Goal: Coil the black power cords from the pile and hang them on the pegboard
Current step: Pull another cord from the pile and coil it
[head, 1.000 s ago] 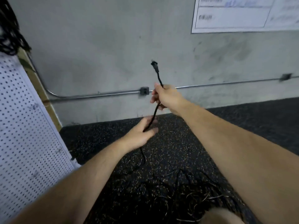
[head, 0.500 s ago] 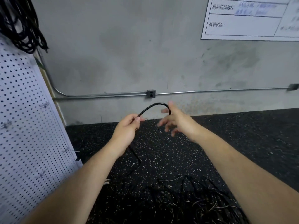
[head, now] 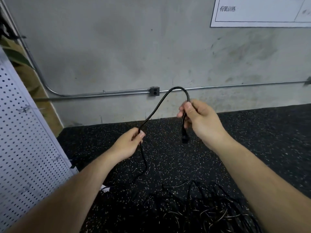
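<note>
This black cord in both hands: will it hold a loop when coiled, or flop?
Likely springy: the power cord holds a smooth arch between left hand and right hand, not sagging. Its plug end hangs below the right grip, so may swing. The tail trails toward the pile and could snag.

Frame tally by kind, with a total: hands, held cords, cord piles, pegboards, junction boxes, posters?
Hands: 2 (left hand, right hand)
Held black power cord: 1
Cord pile: 1, strands too tangled to count
Pegboard: 1
Junction box: 1
Poster: 1
Total: 7
</note>
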Demonstrator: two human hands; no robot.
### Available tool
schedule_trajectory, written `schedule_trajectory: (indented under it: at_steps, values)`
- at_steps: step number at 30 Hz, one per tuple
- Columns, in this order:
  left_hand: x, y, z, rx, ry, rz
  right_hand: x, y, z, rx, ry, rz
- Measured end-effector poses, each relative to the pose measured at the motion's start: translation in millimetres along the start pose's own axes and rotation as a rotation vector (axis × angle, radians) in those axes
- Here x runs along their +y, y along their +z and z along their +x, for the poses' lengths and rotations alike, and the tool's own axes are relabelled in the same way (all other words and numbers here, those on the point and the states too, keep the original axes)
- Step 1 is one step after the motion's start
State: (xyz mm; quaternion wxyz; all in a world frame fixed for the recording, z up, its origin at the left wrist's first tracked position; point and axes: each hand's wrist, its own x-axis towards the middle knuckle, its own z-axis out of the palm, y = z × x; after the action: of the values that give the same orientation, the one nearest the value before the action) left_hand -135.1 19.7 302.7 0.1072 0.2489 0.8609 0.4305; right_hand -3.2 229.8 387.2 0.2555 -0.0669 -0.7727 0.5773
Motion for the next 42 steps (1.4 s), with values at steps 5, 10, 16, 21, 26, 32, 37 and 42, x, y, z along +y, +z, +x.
schedule_trajectory:
  at_steps: [5, 10, 16, 21, 26, 32, 37, 42]
  values:
    - [8.5, 16.0, 8.5, -0.012, -0.239, -0.467, 9.4, -9.9, 1.9, -0.016, 0.007, 0.050]
    - [19.6, 26.7, 3.8, 0.063, -0.297, -0.598, 18.2, -14.3, -8.3, -0.084, -0.014, -0.081]
    - [29.6, 3.8, -4.3, 0.100, -0.261, -0.798, 27.2, -13.8, -20.0, -0.306, -0.139, -0.266]
    - [38.2, -9.1, -9.0, 0.018, -0.193, -1.181, 34.7, 4.2, -26.1, -0.332, -0.248, -0.355]
    - [45.3, -16.6, -15.9, 0.061, -0.201, -1.177, 37.1, 18.5, -29.7, -0.324, -0.464, -0.554]
    - [46.9, -13.3, -21.3, 0.056, -0.195, -1.195, 25.2, 29.4, -33.2, -0.389, -0.493, -0.568]
    - [50.6, -13.1, -24.5, 0.054, -0.093, -1.192, 26.4, 27.9, -35.6, -0.629, -0.309, -0.650]
    - [57.7, -4.2, -31.6, 0.163, 0.063, -1.075, 24.9, 31.5, -33.5, -0.485, -0.003, -0.295]
